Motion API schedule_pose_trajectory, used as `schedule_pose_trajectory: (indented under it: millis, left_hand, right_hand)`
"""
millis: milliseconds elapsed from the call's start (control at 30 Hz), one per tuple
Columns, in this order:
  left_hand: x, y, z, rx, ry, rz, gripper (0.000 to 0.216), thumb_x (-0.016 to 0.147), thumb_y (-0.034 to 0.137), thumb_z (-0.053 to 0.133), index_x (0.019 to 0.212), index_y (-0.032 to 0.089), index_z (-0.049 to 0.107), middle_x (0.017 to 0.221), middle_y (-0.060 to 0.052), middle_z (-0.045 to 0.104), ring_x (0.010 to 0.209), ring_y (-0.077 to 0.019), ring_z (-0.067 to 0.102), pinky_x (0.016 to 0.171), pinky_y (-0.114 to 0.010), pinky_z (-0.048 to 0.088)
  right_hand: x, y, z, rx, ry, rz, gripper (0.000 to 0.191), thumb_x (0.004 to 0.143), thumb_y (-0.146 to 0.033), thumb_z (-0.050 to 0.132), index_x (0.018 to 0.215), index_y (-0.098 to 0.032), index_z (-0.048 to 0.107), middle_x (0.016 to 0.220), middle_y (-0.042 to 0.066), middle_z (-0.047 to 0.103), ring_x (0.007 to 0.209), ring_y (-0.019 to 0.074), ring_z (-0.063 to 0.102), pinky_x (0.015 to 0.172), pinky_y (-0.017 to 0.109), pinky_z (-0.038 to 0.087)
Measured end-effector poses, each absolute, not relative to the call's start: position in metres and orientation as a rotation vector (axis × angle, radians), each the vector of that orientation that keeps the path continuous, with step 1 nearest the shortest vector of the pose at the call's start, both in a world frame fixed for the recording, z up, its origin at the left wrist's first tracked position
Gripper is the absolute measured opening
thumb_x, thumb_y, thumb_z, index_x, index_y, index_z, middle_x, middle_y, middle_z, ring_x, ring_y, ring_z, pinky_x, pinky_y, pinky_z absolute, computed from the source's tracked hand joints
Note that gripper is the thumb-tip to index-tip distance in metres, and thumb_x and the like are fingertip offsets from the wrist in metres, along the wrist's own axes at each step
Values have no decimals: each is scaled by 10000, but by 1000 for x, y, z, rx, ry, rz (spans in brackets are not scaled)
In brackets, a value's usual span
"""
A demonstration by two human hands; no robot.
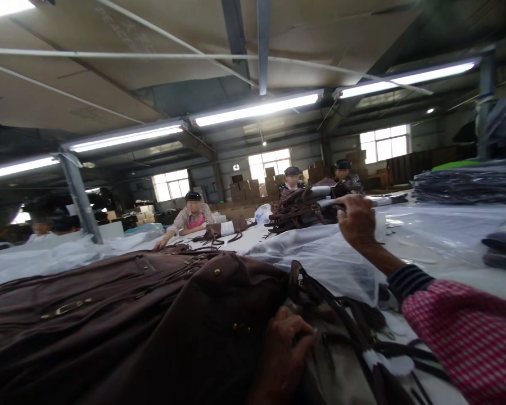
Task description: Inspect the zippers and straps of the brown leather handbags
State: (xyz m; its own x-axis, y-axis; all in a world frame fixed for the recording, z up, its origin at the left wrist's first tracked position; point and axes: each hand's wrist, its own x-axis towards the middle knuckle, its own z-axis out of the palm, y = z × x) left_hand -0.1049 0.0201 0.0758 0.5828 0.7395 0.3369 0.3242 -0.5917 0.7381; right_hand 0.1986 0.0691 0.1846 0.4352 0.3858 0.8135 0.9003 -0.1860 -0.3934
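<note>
A large dark brown bag with gold-coloured fittings fills the lower left of the view. My left hand is closed on its right edge, fingers curled and thumb toward the right. Farther out, my right hand reaches to a pile of brown straps bundled with white wraps. Its bent fingers close on the near right end of a bundle; the fingertips are partly hidden. Beside my left hand lie more dark straps with a white wrap.
Clear plastic sheeting covers the table between bag and straps. Another wrapped strap bundle lies near a co-worker across the table. Two more people stand behind the pile. Plastic-wrapped dark goods are stacked at right; a metal post rises at left.
</note>
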Motion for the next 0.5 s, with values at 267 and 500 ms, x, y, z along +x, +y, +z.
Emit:
schedule_pose_trajectory:
  millis: [267, 500]
  left_hand:
    - [-107, 19, 76, 2213, 822, 824, 104, 824, 101, 678, 801, 166, 755, 942, -54, 673, 968, -220, 625, 883, -354, 447]
    - [-116, 22, 77, 2306, 719, 751, 306, 993, 372, 596, 1239, 192, 621, 1296, -105, 608, 1101, -225, 623, 951, -438, 553]
  right_hand:
    - [62, 143, 149, -1783, -1851, -419, 326, 909, -315, 618, 1218, -213, 624, 1223, 104, 614, 1158, 292, 475, 939, 388, 412]
    - [17, 231, 150, -1798, -1936, -301, 489, 887, -375, 692, 1327, -224, 543, 1350, 137, 554, 1264, 331, 429, 1001, 460, 393]
